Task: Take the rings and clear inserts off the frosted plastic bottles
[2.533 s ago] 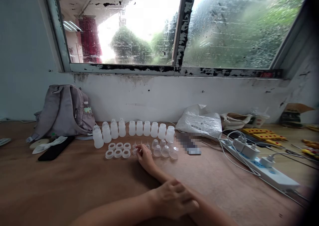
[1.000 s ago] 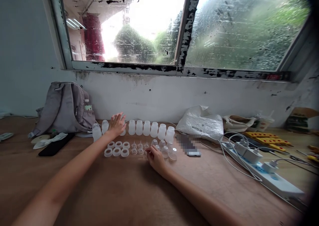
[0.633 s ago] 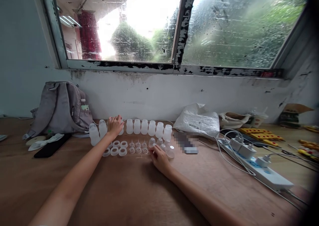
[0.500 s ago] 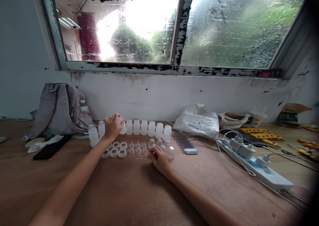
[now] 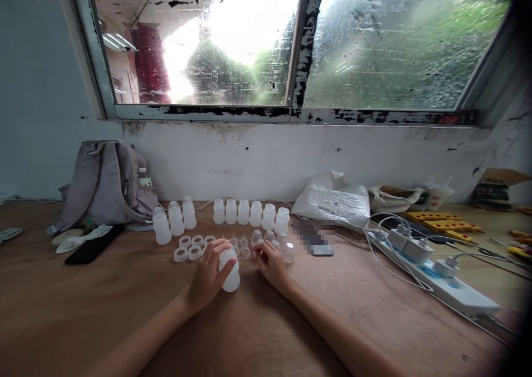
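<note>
Left hand (image 5: 206,275), curled partway, grips a frosted bottle (image 5: 231,282) beside the white rings (image 5: 180,259); a low sideways swing could scatter them. Right hand (image 5: 272,266), fingers bent, at clear caps (image 5: 287,255); hold unclear, nudge could topple one.

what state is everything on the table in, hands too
left hand, wrapped around a bottle
right hand, fingertips at the clear covers, grip unclear
three bottles at left, upright, covered
row of six bottles, upright, uncovered
rings, lying flat
power strip, chargers plugged in
silver bag, crumpled
backpack, propped upright
</note>
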{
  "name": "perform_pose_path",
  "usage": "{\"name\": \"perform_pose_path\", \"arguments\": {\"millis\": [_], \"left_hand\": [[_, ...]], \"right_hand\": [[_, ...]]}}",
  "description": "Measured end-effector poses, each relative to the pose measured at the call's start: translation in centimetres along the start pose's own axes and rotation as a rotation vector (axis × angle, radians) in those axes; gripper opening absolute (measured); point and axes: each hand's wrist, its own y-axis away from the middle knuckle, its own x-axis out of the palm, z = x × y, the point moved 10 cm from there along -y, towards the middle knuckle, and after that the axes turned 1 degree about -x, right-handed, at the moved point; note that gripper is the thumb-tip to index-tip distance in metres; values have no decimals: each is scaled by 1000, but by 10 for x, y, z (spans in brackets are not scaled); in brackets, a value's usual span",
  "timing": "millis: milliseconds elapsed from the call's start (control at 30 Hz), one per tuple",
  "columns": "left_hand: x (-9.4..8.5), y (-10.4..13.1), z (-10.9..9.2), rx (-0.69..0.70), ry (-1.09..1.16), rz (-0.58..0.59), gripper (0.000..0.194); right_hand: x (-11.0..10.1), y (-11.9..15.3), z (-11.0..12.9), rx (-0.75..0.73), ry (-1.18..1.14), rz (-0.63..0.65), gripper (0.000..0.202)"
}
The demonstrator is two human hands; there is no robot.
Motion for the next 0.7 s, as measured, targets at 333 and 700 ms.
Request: {"name": "perform_pose_path", "arguments": {"millis": [333,700], "left_hand": [[45,31,44,-454,256,249,73],[49,26,16,-345,87,506,31]], "right_hand": [[-1,4,-5,111,-102,-4,14],[-25,-2,46,44,-118,50,22]]}}
